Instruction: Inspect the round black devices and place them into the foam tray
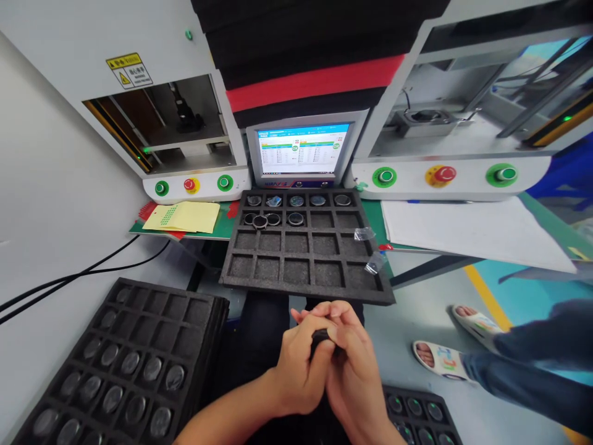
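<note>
My left hand [299,364] and my right hand [356,361] meet in front of my lap, fingers curled and thumbs close together. Between them they grip a small dark object [319,337], mostly covered by the fingers, so its kind cannot be made out. Just beyond the hands lies a black foam tray [296,285] with square pockets. Its back row holds several round watch-like discs [296,201]. In the second row, one round watch case [260,221] rests across two others, and another watch case [295,219] sits in its own pocket.
Stacked foam trays [210,321] with round pieces stand at left; another filled tray [419,395] lies low right. Behind are a monitor [303,151] and two machines with green buttons [386,177] and red buttons [445,175]. Yellow paper [194,216], white sheets [463,228] and a person's feet [438,358] appear.
</note>
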The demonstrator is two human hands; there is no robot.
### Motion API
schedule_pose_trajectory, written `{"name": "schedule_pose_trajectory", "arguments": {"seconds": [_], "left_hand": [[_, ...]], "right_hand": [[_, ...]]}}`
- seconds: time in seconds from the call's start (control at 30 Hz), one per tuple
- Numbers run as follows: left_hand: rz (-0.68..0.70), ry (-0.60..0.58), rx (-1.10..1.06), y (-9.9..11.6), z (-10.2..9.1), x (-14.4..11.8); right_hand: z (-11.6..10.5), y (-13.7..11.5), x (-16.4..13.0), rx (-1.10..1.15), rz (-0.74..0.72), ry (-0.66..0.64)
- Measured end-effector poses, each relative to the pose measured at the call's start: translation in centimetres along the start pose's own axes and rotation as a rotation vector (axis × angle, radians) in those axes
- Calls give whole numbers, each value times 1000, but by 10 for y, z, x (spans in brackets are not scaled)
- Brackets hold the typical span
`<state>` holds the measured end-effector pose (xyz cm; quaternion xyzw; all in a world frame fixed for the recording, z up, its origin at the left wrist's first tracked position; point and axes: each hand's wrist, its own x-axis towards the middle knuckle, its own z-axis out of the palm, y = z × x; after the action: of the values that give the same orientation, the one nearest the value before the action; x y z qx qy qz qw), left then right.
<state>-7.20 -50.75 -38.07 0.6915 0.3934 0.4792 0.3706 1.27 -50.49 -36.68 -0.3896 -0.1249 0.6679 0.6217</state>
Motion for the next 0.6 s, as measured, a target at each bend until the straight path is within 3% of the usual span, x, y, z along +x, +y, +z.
{"name": "schedule_pose_trajectory", "arguments": {"seconds": [0.07, 0.17, 0.23, 0.33, 0.47, 0.6], "left_hand": [[-31, -12, -34, 1, 0, 3], [-249, 7, -304, 4, 2, 11], [-398, 26, -620, 5, 4, 15], [-491, 8, -986, 7, 5, 17], [-552, -32, -1114, 11, 3, 17], [-566, -70, -1151, 14, 2, 17]], "right_hand": [[-2, -2, 1, -5, -5, -42], [-10, -5, 1, -103, -89, -120], [-19, -6, 2, -223, -271, -174], [-32, -5, 4, -417, -585, -309], [-41, -5, 11, -535, -841, -496], [-42, -4, 16, -499, -911, -559]]}}
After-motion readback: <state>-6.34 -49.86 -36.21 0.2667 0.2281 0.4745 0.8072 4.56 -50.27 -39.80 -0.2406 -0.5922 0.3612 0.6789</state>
